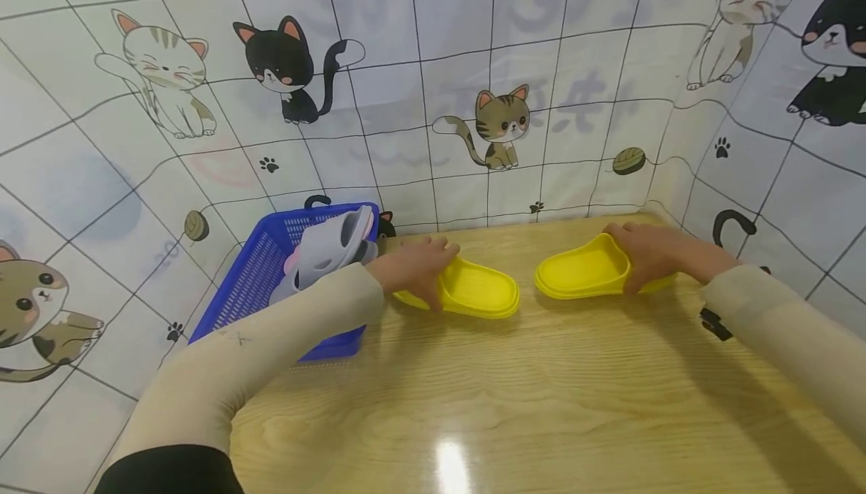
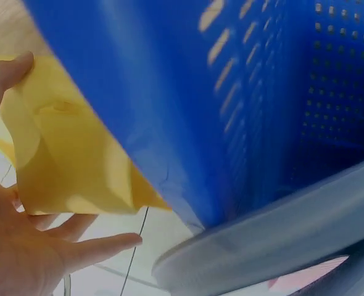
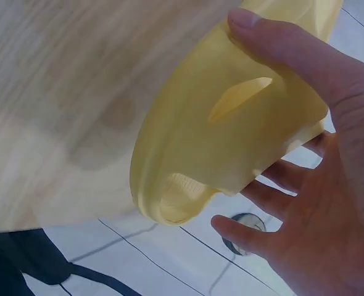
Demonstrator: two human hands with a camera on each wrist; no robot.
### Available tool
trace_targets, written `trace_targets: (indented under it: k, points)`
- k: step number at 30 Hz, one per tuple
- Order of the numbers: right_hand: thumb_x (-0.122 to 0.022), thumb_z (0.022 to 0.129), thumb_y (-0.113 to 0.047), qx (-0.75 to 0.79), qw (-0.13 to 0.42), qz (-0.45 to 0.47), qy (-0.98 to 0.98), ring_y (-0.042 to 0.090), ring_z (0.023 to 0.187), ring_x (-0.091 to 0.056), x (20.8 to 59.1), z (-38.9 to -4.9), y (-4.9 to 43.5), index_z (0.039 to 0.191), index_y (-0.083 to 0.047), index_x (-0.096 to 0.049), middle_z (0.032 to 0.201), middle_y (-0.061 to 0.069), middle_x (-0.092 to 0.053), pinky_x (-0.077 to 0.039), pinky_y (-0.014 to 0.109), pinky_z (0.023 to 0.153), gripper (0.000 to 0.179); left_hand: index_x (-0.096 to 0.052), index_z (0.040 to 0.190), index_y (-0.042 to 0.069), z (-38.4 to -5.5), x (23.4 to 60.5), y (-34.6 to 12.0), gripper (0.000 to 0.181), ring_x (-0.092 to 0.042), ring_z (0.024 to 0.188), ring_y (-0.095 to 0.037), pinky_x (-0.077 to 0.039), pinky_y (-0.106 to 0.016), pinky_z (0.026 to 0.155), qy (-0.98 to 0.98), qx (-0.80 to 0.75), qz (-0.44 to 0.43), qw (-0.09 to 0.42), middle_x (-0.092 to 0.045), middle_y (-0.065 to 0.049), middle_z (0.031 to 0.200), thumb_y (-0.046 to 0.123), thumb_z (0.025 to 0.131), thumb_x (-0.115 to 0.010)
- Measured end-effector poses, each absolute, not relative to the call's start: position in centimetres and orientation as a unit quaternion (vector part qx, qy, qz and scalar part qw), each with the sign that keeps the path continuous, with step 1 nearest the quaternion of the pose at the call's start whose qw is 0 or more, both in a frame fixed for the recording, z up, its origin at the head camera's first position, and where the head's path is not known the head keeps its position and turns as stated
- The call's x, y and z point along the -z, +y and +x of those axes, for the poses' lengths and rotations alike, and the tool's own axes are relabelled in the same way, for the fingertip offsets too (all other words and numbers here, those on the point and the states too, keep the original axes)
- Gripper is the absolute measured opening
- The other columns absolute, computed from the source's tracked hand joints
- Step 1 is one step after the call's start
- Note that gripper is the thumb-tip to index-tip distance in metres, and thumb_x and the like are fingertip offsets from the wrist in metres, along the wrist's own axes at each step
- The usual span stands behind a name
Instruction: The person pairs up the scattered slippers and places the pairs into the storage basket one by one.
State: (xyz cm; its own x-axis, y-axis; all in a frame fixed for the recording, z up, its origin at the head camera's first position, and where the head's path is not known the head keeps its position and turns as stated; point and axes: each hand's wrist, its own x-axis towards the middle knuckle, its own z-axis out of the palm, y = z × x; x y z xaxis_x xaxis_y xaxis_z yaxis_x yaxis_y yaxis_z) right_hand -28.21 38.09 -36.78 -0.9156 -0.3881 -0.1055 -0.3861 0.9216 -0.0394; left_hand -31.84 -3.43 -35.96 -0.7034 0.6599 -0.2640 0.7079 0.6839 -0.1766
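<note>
Two yellow slippers are at the back of the wooden table, heel ends turned toward each other. My left hand [image 1: 414,270] grips the left slipper [image 1: 485,289] across its upper, thumb on the near side and fingers over the far side. The right slipper [image 1: 578,270] is held the same way by my right hand [image 1: 659,252]. In the right wrist view the thumb presses the side of this slipper [image 3: 188,139], by cut-out holes. The left wrist view has the other slipper [image 2: 71,154] between thumb and fingers, partly hidden behind a blue basket wall.
A blue perforated basket [image 1: 237,295] stands left of the left slipper, close to my left forearm. Grey clogs [image 1: 328,246] and something pink lie inside it. A cat-printed, tile-patterned covering [image 1: 460,201] rises behind the table [image 1: 514,389] and along both sides.
</note>
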Motion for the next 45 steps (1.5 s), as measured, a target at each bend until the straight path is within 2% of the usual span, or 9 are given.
trace_targets:
  k: [3,6,10,18,21,25,33,40,45]
  points:
    - [-0.093,0.052,-0.043,0.015,0.036,-0.192,0.981,0.031,0.094,-0.058,35.6,-27.9,38.3,0.139,-0.005,-0.040,0.117,0.019,-0.060,-0.050,0.054,0.077,0.108,-0.021,0.156,0.016,-31.5,34.8,-3.5,0.117,-0.040,0.132,-0.040,-0.038,-0.066,0.100,0.922,0.110,0.360,0.088,-0.032,-0.017,0.153,0.057,0.067,-0.084]
    - [-0.092,0.055,-0.043,0.022,0.015,-0.182,0.983,0.030,0.094,-0.056,34.4,-27.5,38.3,0.142,-0.008,-0.037,0.119,0.017,-0.059,-0.051,0.051,0.072,0.109,-0.017,0.157,0.016,-31.4,33.8,-3.5,0.119,-0.038,0.134,-0.042,-0.039,-0.065,0.100,0.930,0.094,0.346,0.079,-0.029,-0.019,0.155,0.056,0.068,-0.084]
    - [-0.092,0.057,-0.046,0.024,-0.019,-0.186,0.982,0.028,0.087,-0.055,32.6,-27.2,37.9,0.142,-0.011,-0.037,0.114,0.014,-0.058,-0.050,0.045,0.065,0.107,-0.018,0.156,0.019,-31.5,33.3,-3.7,0.116,-0.043,0.126,-0.038,-0.046,-0.059,0.094,0.941,0.084,0.323,0.060,-0.035,-0.015,0.149,0.059,0.068,-0.082]
    - [-0.088,0.060,-0.058,0.056,-0.051,-0.216,0.974,0.029,0.094,-0.055,30.1,-26.6,36.1,0.145,-0.013,-0.036,0.125,0.020,-0.055,-0.050,0.048,0.073,0.110,-0.026,0.150,0.022,-31.6,33.2,-3.9,0.108,-0.049,0.109,-0.031,-0.053,-0.044,0.078,0.944,0.052,0.324,0.013,-0.043,-0.012,0.132,0.068,0.066,-0.078]
    - [-0.087,0.061,-0.061,0.068,-0.058,-0.234,0.968,0.027,0.095,-0.054,29.6,-26.3,35.2,0.146,-0.013,-0.037,0.126,0.019,-0.054,-0.050,0.047,0.074,0.110,-0.029,0.148,0.023,-31.6,32.9,-3.7,0.105,-0.047,0.103,-0.029,-0.052,-0.041,0.073,0.945,0.032,0.326,-0.005,-0.045,-0.011,0.126,0.067,0.066,-0.078]
    - [-0.084,0.063,-0.065,0.063,-0.068,-0.242,0.966,0.027,0.095,-0.053,29.1,-25.9,34.0,0.149,-0.015,-0.036,0.125,0.018,-0.054,-0.049,0.046,0.072,0.110,-0.030,0.148,0.024,-31.5,32.1,-3.4,0.104,-0.045,0.103,-0.029,-0.051,-0.043,0.074,0.945,0.012,0.325,-0.020,-0.044,-0.010,0.126,0.067,0.066,-0.078]
    - [-0.080,0.061,-0.072,0.047,-0.091,-0.230,0.968,0.024,0.081,-0.048,28.4,-25.7,32.1,0.152,-0.024,-0.036,0.114,0.015,-0.053,-0.042,0.035,0.059,0.112,-0.029,0.151,0.012,-31.1,31.3,-3.1,0.114,-0.046,0.114,-0.030,-0.048,-0.048,0.081,0.942,0.006,0.329,-0.066,-0.046,-0.009,0.138,0.072,0.065,-0.073]
    - [-0.078,0.061,-0.075,0.045,-0.105,-0.237,0.965,0.023,0.078,-0.048,28.3,-25.8,30.9,0.153,-0.028,-0.036,0.111,0.013,-0.052,-0.042,0.035,0.060,0.111,-0.037,0.141,0.016,-30.9,31.2,-3.1,0.101,-0.045,0.098,-0.023,-0.039,-0.045,0.076,0.934,0.000,0.341,-0.110,-0.046,-0.003,0.121,0.072,0.064,-0.072]
    - [-0.078,0.061,-0.075,0.055,-0.115,-0.240,0.962,0.023,0.077,-0.048,28.4,-26.0,30.3,0.153,-0.028,-0.038,0.110,0.012,-0.052,-0.041,0.034,0.060,0.111,-0.039,0.136,0.017,-30.9,31.3,-3.4,0.096,-0.043,0.089,-0.021,-0.037,-0.043,0.073,0.933,-0.017,0.342,-0.114,-0.044,-0.002,0.112,0.069,0.063,-0.073]
